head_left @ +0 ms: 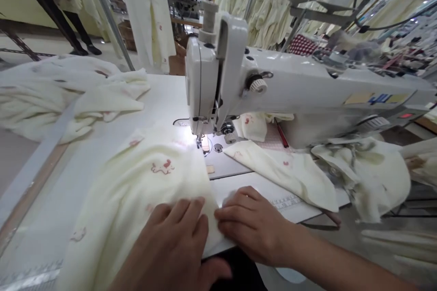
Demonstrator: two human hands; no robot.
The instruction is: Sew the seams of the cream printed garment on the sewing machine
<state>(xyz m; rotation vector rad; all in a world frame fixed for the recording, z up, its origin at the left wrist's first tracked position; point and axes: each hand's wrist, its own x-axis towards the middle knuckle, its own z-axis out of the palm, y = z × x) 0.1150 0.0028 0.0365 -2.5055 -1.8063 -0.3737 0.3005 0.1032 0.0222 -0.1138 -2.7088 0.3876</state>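
Observation:
A cream fabric piece (146,182) with small red prints lies on the white sewing table (164,95), its far edge under the needle (199,142) of a white sewing machine (273,86). My left hand (174,245) rests flat on the near part of the fabric, fingers stretched out. My right hand (251,225) sits beside it at the fabric's right edge, fingers curled down and pinching that edge against the table. The two hands almost touch.
A second cream piece (283,170) lies right of the needle, more crumpled fabric (372,173) beyond it. A pile of cream cloth (61,95) covers the table's far left. A red pen (282,134) lies under the machine arm. Hanging garments fill the background.

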